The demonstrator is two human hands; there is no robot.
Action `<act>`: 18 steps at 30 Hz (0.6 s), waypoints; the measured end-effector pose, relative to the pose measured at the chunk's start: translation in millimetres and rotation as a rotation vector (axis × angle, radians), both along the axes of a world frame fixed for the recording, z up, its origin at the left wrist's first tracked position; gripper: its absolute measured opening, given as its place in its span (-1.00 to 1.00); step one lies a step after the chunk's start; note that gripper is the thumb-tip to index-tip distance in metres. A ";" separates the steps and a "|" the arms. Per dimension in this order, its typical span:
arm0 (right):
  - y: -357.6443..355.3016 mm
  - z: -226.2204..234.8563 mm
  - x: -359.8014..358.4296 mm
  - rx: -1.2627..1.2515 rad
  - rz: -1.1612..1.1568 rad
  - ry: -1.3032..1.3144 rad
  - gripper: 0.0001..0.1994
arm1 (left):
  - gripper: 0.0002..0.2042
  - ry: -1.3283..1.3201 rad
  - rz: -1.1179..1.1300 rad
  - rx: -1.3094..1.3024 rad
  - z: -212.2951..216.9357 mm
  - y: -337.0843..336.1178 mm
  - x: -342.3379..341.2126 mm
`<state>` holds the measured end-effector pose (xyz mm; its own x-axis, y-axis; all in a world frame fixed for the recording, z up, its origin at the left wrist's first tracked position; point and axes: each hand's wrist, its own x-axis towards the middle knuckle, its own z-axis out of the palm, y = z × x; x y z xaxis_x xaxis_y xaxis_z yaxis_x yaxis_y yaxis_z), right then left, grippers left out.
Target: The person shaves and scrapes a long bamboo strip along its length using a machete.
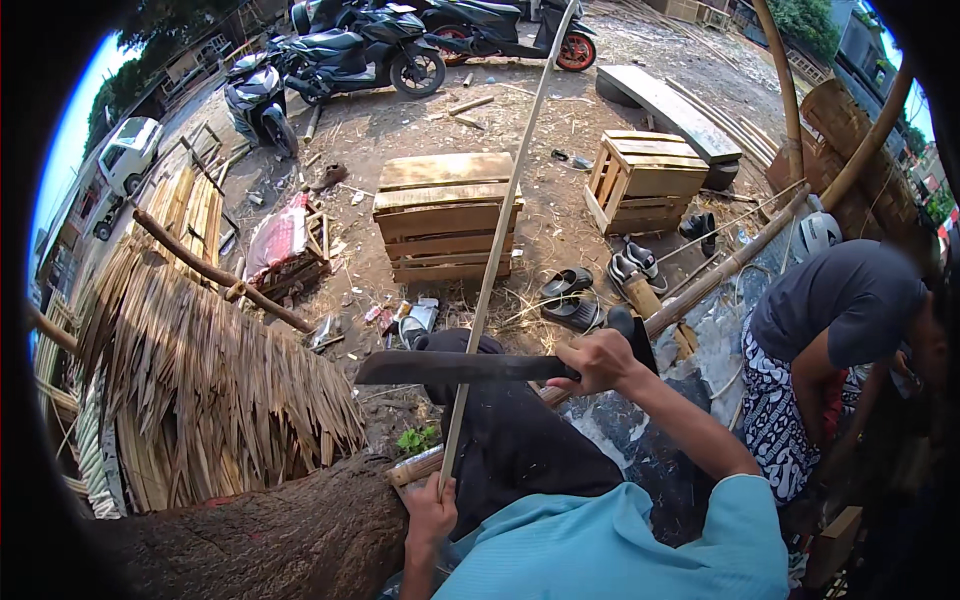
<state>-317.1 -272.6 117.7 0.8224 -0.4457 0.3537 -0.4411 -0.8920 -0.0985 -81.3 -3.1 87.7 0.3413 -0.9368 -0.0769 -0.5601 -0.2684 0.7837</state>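
Note:
My right hand (598, 362) is closed round the handle of a machete (450, 368). Its broad dark blade points left and crosses a long, pale bamboo strip (497, 235); whether the edge touches the strip I cannot tell. Low down, my left hand (431, 508) grips the strip near its lower end. From there the strip slants up and slightly right, past the top of the view. Beneath the blade are my legs in dark trousers (525, 435).
A tree trunk (260, 540) lies close on my left, beside dry thatch (210, 370). Wooden crates (450, 235) stand ahead, with shoes (575, 300) nearby and parked motorbikes (365, 60) beyond. Close on my right a person (835, 310) bends down. A bamboo pole (720, 265) runs between us.

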 end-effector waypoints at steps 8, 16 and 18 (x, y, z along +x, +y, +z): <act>-66.3 26.2 -18.1 0.203 -0.387 -0.272 -0.57 | -0.87 -0.023 -0.052 0.049 14.8 35.5 -9.8; -47.0 41.5 -16.2 -0.104 0.059 -0.113 -0.53 | -0.88 -0.093 -0.091 -0.020 16.9 45.0 4.2; -73.0 45.2 -32.9 -0.028 -0.242 -0.191 -0.57 | -0.90 -0.133 -0.056 -0.063 18.9 48.4 0.6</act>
<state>-350.0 -345.6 162.9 0.6109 -0.6082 0.5069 -0.6169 -0.7669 -0.1767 -80.7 45.3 106.6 0.2918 -0.9562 0.0250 -0.6725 -0.1865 0.7162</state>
